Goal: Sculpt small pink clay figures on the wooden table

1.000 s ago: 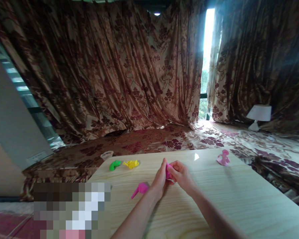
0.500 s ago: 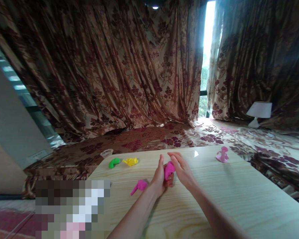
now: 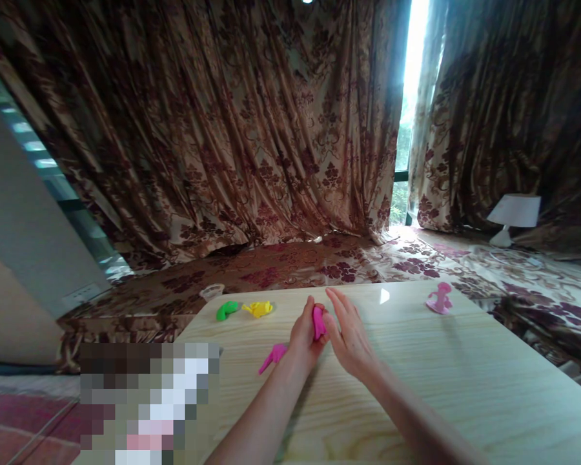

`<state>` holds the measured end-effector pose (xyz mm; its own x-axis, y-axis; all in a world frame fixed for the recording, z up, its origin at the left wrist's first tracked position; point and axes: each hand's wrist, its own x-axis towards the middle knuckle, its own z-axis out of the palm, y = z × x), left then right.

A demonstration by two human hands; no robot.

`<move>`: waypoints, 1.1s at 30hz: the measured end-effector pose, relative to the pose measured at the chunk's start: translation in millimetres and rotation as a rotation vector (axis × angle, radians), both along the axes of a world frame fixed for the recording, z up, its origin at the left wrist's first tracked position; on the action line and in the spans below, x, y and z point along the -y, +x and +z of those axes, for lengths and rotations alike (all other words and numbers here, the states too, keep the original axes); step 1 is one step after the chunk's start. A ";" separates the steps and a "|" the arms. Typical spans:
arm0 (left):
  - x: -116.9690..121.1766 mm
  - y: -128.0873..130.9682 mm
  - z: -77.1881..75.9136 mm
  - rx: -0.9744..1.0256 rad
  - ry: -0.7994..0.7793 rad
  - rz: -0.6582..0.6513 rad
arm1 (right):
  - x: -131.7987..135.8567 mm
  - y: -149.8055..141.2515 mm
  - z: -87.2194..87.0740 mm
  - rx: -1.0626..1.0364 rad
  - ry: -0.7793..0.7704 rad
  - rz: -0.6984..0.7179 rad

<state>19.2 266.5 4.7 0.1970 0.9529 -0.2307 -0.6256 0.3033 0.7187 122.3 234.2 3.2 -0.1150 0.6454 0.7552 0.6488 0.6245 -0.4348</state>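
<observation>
A lump of bright pink modelling clay (image 3: 319,323) sits in my left hand (image 3: 303,330), whose fingers curl around it above the table. Just to its right, my right hand (image 3: 350,334) has its fingers stretched out and spread, with the palm turned toward the clay. Whether the right thumb touches the lump, I cannot tell. Another pink clay piece (image 3: 274,354) with a thin tail lies on the table, partly hidden behind my left wrist.
On the pale wooden table (image 3: 416,374) lie a green clay piece (image 3: 227,310) and a yellow one (image 3: 259,309) at the far left. A pink toy-like stand (image 3: 440,299) is at the far right corner. Beyond are a clear bowl (image 3: 212,292) and a white lamp (image 3: 513,212).
My right hand has opened and drawn slightly away from the clay. The left fingers have closed further around the lump. The whole view has shifted slightly.
</observation>
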 end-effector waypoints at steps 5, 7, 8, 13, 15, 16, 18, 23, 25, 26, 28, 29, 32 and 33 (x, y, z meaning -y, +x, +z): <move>4.6 -4.0 8.9 0.074 0.030 -0.047 | -3.6 4.1 -4.1 -0.122 0.045 -0.001; 6.4 -1.5 9.5 0.076 0.043 -0.061 | -1.8 4.8 -2.2 -0.096 0.056 0.013; 7.6 -0.1 9.7 0.083 0.048 -0.081 | 0.1 4.7 -0.1 -0.082 0.066 0.019; 18.5 3.0 16.0 0.207 0.073 -0.299 | 6.0 4.8 10.7 0.054 0.075 0.091; 22.6 2.7 20.2 0.232 0.067 -0.380 | 2.0 7.7 10.4 0.027 0.040 0.095; 23.7 2.6 21.6 0.228 0.063 -0.408 | -1.3 9.9 9.4 -0.020 0.010 0.096; 23.8 2.7 21.7 0.209 0.053 -0.446 | -8.6 15.0 7.3 -0.170 -0.067 0.082; 15.9 5.4 10.1 0.209 -0.033 -0.465 | -17.9 24.3 12.4 -0.559 -0.283 -0.031; 14.5 8.3 5.3 0.240 -0.038 -0.454 | -16.8 24.2 15.9 -0.583 -0.307 -0.025; 15.0 10.6 3.2 0.264 -0.034 -0.454 | -15.7 23.2 16.6 -0.577 -0.309 -0.014; 18.5 16.4 -0.7 0.313 -0.029 -0.464 | -13.0 19.6 15.5 -0.540 -0.308 -0.006; 21.1 19.6 -2.5 0.337 -0.030 -0.469 | -11.8 17.3 13.6 -0.497 -0.299 -0.017; 27.1 25.0 -5.1 0.418 -0.022 -0.474 | -10.6 11.1 5.9 -0.251 -0.217 -0.036; 27.1 24.0 -4.8 0.444 -0.016 -0.468 | -10.7 9.5 3.4 -0.161 -0.174 -0.029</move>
<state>43.1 239.5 -0.1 0.6713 0.7398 -0.0452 -0.6610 0.6251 0.4150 131.8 244.9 6.6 0.0190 0.7689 0.6391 0.5789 0.5127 -0.6340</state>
